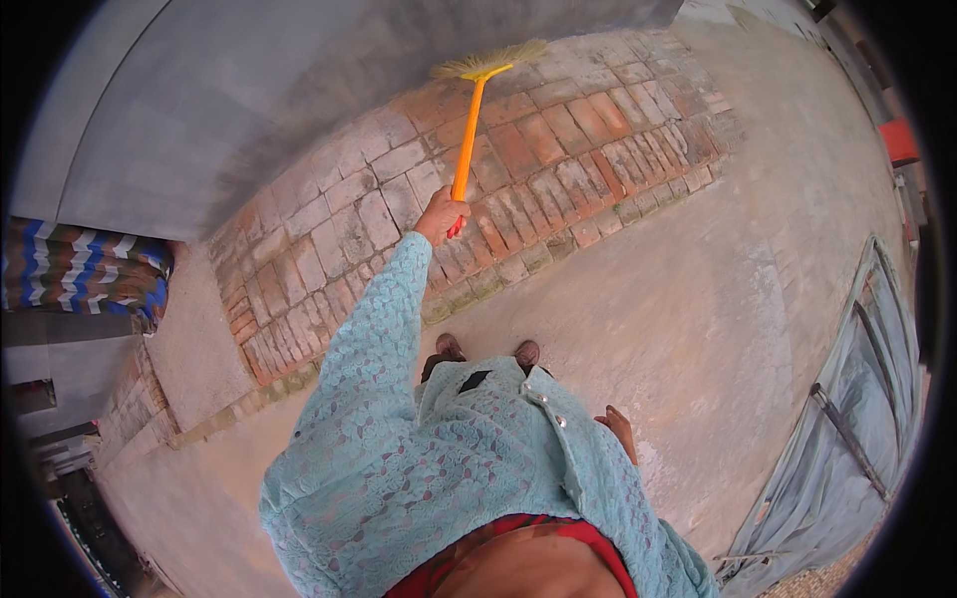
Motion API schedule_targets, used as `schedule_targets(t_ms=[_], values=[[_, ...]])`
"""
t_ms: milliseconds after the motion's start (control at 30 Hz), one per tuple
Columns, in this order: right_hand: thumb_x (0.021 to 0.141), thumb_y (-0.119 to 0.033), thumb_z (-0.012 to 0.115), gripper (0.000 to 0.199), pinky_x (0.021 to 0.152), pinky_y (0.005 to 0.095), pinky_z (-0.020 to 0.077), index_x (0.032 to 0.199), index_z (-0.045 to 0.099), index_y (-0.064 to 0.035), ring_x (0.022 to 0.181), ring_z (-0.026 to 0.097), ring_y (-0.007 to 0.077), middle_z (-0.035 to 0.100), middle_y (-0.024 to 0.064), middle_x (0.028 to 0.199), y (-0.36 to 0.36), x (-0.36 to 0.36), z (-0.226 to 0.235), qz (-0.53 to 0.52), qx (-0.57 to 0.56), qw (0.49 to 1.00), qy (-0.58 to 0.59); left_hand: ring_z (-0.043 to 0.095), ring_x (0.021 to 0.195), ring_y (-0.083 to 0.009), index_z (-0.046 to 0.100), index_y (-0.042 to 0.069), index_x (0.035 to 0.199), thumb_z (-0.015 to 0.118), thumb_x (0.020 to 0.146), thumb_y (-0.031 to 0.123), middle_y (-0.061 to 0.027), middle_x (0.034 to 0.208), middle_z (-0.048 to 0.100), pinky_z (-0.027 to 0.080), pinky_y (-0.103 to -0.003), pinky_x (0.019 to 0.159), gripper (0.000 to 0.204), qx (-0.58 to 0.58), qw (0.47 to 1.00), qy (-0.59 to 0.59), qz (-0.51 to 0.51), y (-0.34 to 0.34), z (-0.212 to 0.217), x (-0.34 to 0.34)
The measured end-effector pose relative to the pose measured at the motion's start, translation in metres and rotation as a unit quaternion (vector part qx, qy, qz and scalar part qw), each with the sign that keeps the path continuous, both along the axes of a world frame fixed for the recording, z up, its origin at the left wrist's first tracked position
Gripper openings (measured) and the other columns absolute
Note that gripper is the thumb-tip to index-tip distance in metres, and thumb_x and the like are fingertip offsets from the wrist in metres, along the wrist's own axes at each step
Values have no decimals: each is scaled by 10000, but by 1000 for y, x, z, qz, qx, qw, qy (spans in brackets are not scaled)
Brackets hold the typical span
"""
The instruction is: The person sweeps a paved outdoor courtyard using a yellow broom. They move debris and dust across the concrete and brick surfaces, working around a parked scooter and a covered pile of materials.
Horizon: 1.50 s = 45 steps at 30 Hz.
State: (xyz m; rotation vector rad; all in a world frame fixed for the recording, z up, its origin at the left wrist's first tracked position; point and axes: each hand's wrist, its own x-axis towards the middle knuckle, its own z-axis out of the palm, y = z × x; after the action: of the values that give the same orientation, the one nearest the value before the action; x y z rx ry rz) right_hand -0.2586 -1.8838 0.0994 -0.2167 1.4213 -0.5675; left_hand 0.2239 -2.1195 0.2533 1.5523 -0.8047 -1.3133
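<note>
Broom (468,138) extends ahead from gripping left hand (440,215), apart from loosely spread right hand (620,433)

Raised ledge (344,204) of red and greyish bricks, straw-yellow broom bristles (513,54) at its far edge, concrete floor (718,269) nearer and to the right, brown shoes (450,347) on it, pale sheeting (822,513) at right, dark bar (850,441) across the sheeting.

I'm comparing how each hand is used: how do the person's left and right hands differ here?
The left hand grips the broom; the right hand shows no tool. The left reaches forward over the bricks; the right is down beside the jacket. Both are bare.
</note>
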Motion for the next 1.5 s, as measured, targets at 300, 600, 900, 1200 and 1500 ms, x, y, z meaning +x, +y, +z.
schedule_targets(t_ms=[300,600,900,1200,1500], values=[[806,-134,403,412,624,297,471,1190,363,9,681,559,208,558,148,767,114,-54,-33,-101,12,995,17,463,419,-156,447,0,671,514,672,30,-79,532,470,372,-281,341,74,105,986,-46,-120,-120,-40,-69],[810,-137,403,397,611,293,464,1175,371,18,670,546,192,552,124,760,74,-8,0,-94,32,995,8,418,348,-118,422,-28,889,491,624,15,-53,534,458,313,-262,283,277,144,936,-78,-311,31,-88,-105],[831,-121,385,427,574,303,483,1227,292,10,641,548,181,541,111,736,39,4,20,-113,4,993,-14,395,383,-66,275,13,1248,478,656,0,-16,622,451,311,-202,317,626,130,950,111,-263,146,-21,-101],[801,-114,408,436,595,308,479,1216,324,-10,631,555,201,550,136,747,90,2,11,-164,81,983,-11,392,378,-68,351,86,1177,451,654,-4,-2,617,432,306,-199,304,539,24,983,-61,-172,15,-14,-98],[819,-126,402,419,633,299,480,1207,330,15,674,564,209,558,152,789,172,-21,-52,-181,78,980,-15,432,409,-114,384,47,855,491,649,-4,-44,562,441,359,-265,330,238,75,991,40,-104,-203,-79,-122]])
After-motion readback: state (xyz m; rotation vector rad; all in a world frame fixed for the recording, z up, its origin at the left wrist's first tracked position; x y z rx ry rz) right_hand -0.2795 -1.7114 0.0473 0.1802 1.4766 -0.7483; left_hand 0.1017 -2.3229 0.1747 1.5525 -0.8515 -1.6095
